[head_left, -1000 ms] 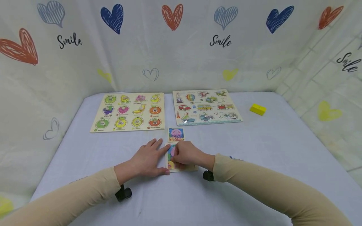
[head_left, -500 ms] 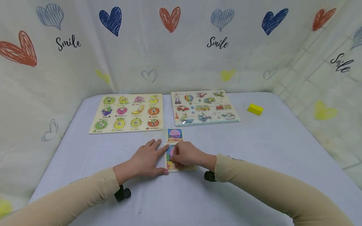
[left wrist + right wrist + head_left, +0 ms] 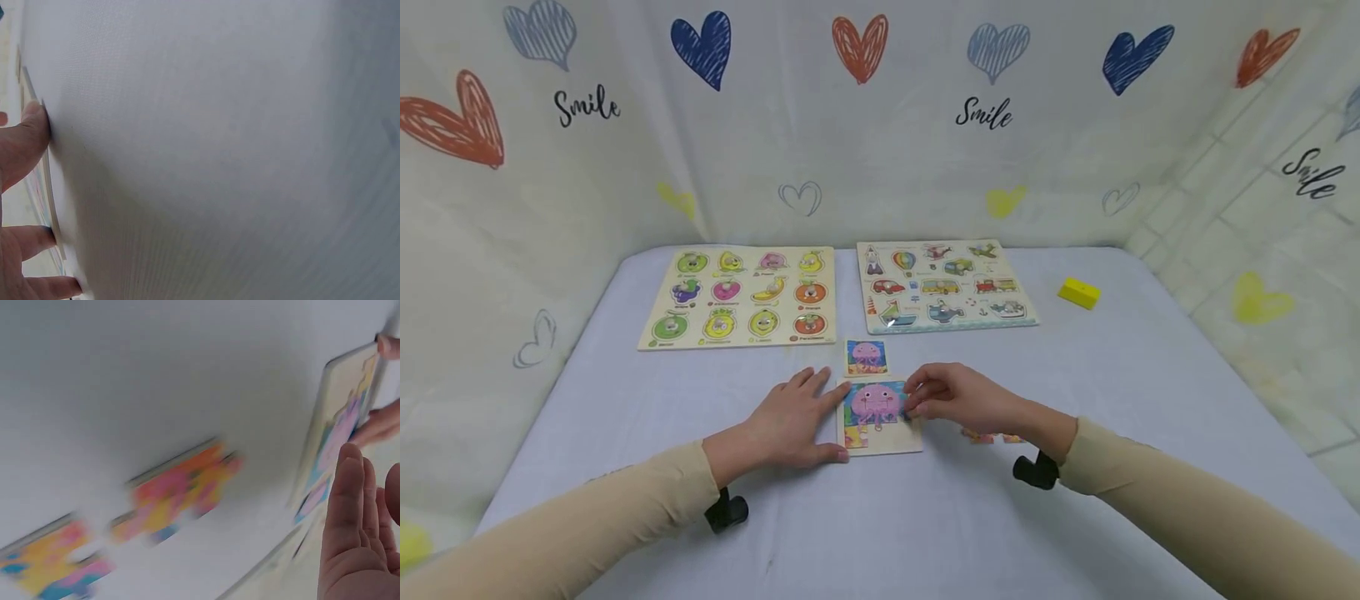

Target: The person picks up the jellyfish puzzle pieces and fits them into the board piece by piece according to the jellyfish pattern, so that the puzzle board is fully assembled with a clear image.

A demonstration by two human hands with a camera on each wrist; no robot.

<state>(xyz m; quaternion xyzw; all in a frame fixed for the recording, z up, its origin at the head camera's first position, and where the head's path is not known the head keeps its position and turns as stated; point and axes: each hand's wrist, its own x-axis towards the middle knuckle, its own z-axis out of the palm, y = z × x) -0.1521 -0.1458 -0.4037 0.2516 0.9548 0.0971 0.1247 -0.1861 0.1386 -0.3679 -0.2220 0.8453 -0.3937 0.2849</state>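
A jellyfish jigsaw sits in a small wooden puzzle board [image 3: 895, 442]; the upper part and the lower left corner carry picture pieces, while bare wood shows at the lower right. My left hand [image 3: 793, 421] lies spread at its left side, thumb and index finger touching the edge. My right hand [image 3: 958, 398] is over the board's right edge, fingers loosely bent. In the right wrist view its fingers look fairly straight, thumb apart, with no piece visible between them. Two loose orange-yellow jigsaw pieces [image 3: 181, 494] lie on the cloth under the right wrist.
A small jellyfish picture card [image 3: 866, 357] lies just behind the board. Farther back are a fruit puzzle [image 3: 745, 298] and a vehicle puzzle [image 3: 943, 287]. A yellow block [image 3: 1079, 292] stands at the back right, and a printed curtain [image 3: 895, 150] hangs behind the table.
My right hand has moved right, off the middle of the board, uncovering the jellyfish picture and the loose pieces beside it. The left hand stays at the board's left side.
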